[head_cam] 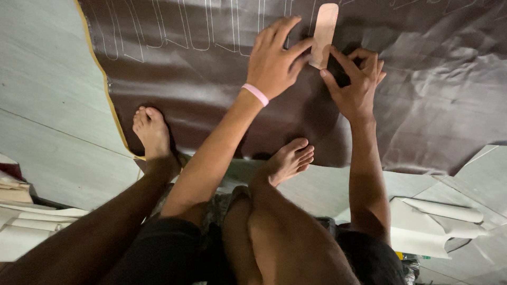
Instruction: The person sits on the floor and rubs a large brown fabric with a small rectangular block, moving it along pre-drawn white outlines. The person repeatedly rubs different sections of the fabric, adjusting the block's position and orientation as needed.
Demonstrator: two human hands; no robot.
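A large dark brown sheet of leather-like material (433,89) lies spread on the floor, with pale outlines drawn along its far edge. A narrow pinkish card template (323,34) with rounded ends lies on it. My left hand (274,60), with a pink wristband, presses flat on the sheet, its fingers on the template's left edge. My right hand (356,84) sits just right of the template's near end, thumb and forefinger pinched together; whether it holds a pen is hidden. My bare feet rest on the sheet's near edge.
Pale floor tiles (47,95) lie left of the sheet. Rolled and folded white paper (438,221) sits at the right near my knee. More pale paper and card (21,221) is stacked at the lower left.
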